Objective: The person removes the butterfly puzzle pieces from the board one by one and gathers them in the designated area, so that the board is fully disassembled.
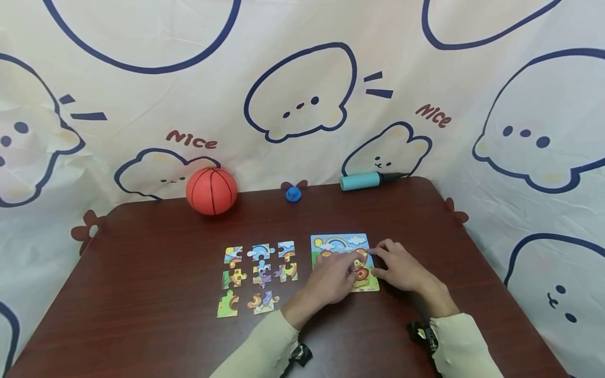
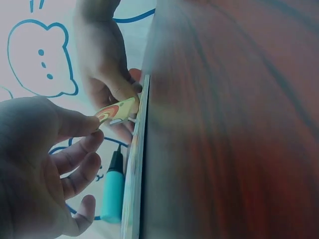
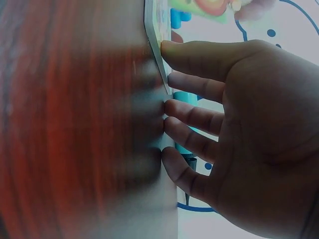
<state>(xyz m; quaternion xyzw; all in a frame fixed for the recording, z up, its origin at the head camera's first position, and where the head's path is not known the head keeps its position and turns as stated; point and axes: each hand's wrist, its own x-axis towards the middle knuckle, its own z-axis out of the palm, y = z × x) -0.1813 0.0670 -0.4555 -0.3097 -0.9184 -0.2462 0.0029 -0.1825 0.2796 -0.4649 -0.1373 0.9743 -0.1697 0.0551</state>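
My left hand [image 1: 331, 278] is over a square picture puzzle board [image 1: 342, 237] with a rainbow and sun on it. Thumb and index finger pinch a jigsaw piece [image 2: 117, 110], yellow-green with orange rings, held tilted above the board in the left wrist view. The other fingers curve loosely. At the board's right edge, my right hand [image 1: 399, 265] rests with its fingertips on the table and its thumb [image 3: 199, 57] touching the board's edge. The left hand covers the board's lower middle.
Left of the board, several loose jigsaw pieces [image 1: 228, 304] lie spaced in rows. Along the table's back edge are a red toy basketball [image 1: 211, 191], a small blue object [image 1: 293, 194] and a teal hand pump [image 1: 360, 181]. A printed cloth [image 1: 293, 31] hangs behind.
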